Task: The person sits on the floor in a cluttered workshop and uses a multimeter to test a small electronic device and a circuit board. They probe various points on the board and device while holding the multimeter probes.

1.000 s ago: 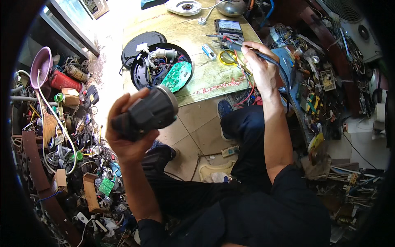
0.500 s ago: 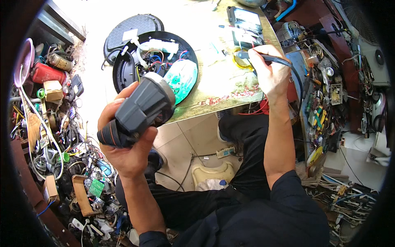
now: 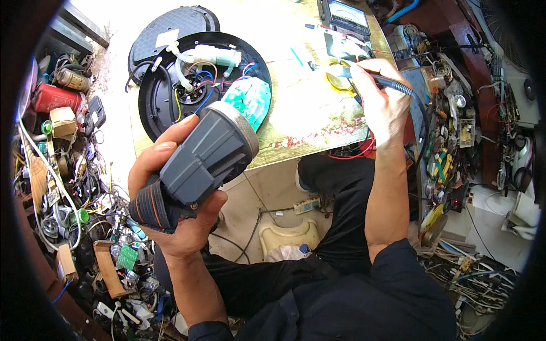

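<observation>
My left hand (image 3: pixel 182 227) is wrapped around a dark grey headlamp (image 3: pixel 207 159) with a knurled metal ring at its front end. A black elastic strap (image 3: pixel 151 207) with orange stripes is bunched at its back, under my fingers. Over the table, my right hand (image 3: pixel 384 105) pinches a soldering iron (image 3: pixel 364 71), whose ribbed cord end runs off to the right. Its front end is over a round yellow-rimmed tin (image 3: pixel 340 82); the glare hides whether the two touch. Behind the headlamp lies an opened round black housing (image 3: pixel 153 116) with a green circuit board (image 3: pixel 254 102), coloured wires and white tubing.
A black round cover (image 3: pixel 187 25) lies behind the housing on the table (image 3: pixel 296 139). An analog meter (image 3: pixel 347 17) stands at the back right. Heaped parts and cables (image 3: pixel 108 227) crowd the left floor; tools (image 3: pixel 441 159) fill the right side. A cream stool (image 3: pixel 287 233) is below.
The view has shifted, so the table things sit further left. The headlamp has come slightly nearer and to the right. My right hand still holds the soldering iron by the yellow-rimmed tin.
</observation>
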A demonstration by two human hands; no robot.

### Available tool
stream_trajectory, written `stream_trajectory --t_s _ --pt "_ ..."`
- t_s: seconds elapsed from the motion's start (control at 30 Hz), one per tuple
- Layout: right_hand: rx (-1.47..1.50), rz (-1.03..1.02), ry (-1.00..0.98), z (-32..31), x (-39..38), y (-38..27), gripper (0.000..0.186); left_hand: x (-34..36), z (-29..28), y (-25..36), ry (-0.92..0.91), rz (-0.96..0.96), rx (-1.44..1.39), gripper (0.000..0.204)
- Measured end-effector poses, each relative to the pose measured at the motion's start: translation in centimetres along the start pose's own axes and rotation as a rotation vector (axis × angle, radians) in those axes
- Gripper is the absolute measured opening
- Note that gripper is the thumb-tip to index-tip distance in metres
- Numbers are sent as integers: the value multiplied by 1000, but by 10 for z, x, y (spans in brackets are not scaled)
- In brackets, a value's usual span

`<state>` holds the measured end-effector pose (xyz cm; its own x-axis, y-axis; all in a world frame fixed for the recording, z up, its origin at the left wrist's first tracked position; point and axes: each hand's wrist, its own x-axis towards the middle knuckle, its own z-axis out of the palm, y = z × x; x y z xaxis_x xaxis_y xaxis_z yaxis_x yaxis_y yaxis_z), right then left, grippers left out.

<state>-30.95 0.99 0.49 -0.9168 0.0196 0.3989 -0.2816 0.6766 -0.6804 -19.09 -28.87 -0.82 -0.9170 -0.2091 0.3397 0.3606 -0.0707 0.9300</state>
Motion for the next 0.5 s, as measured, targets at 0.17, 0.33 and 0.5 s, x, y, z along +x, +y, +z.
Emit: stream_trajectory --t_s 0.17,0.33,0.5 --pt "-5 15 14 1 -1 2 10 2 4 -1 -6 22 15 74" --pt "194 187 53 -4 -3 4 12 4 6 -1 -19 62 -35 73" --pt "493 322 70 -18 -9 9 17 7 8 -1 -43 78 -85 70"
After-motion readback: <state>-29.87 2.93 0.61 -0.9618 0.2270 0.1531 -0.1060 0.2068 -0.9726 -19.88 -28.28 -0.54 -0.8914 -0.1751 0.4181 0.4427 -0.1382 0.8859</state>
